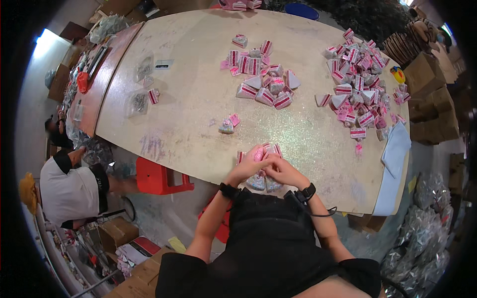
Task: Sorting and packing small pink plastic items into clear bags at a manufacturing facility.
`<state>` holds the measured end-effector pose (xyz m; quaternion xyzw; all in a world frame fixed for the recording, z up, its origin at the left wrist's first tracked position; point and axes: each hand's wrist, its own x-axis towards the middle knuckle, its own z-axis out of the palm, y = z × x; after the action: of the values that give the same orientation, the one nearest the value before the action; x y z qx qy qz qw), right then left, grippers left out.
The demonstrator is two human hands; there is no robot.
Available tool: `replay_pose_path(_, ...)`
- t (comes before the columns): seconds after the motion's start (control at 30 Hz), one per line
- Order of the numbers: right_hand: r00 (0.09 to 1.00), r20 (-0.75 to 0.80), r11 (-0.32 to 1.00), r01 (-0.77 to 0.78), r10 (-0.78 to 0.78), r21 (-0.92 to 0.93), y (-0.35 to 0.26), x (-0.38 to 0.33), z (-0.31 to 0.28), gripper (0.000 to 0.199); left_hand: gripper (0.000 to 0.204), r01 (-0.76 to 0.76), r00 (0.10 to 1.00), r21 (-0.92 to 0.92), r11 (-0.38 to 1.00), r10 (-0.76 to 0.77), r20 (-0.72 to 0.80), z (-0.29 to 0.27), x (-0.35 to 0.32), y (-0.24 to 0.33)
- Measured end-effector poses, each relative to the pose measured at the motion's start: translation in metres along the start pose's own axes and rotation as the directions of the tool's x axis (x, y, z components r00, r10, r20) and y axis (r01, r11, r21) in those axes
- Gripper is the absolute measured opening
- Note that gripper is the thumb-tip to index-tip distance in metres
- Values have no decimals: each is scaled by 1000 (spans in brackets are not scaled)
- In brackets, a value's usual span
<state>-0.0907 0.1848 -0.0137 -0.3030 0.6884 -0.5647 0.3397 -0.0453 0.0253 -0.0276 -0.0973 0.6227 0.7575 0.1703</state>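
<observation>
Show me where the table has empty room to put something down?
The table is bare on its left side, between the small clear bags and the middle heap of pink boxes. A strip between that heap and the hands is bare too. The right side is crowded by the big box pile.

free: bare tabletop [189,99] left-centre | blocked: box piles [266,79] centre, right

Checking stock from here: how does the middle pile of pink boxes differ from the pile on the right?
The middle pile is smaller and looser, with bare table between boxes. The right pile holds many more boxes, heaped closer, and lies by the table's far right edge. Both hold small pink-and-white wedge-shaped boxes.
</observation>
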Motion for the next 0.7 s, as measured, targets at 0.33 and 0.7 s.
replay_pose_path(0.33,994,15,992,-112,111,54,62,67,-81,15,18,53,936,-347,936,-168,-309,-18,11,-20)
replay_pose_path(0.7,647,-686,898,-440,332,19,190,208,-193,30,27,-10,916,13,1000,14,-401,-57,6,-30)
